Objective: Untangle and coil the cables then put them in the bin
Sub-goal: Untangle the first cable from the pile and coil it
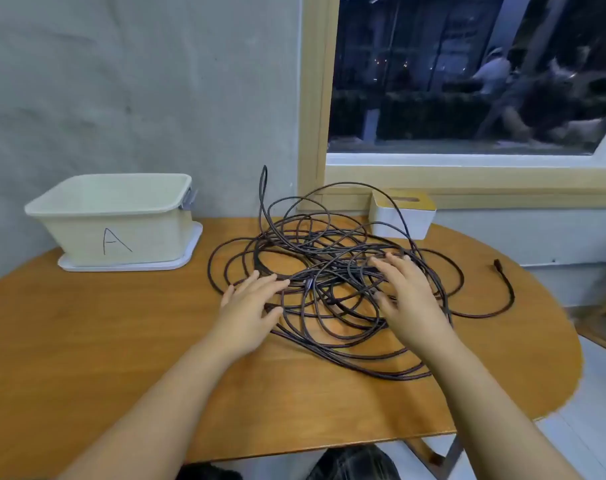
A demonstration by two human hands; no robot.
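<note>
Wooden table [121,341], tangled cables [329,271], ends indistinguishable

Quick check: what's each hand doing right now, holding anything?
Left hand: open, fingers straight, on the cable tangle.
Right hand: open, fingers spread over the tangle, gripping nothing.

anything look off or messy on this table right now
Yes: the dark cables lie in one tangled heap mid-table, one loop standing up toward the wall and a loose plug end trailing right. Both hands, left hand and right hand, rest open on it. The bin marked A sits upright.
</note>
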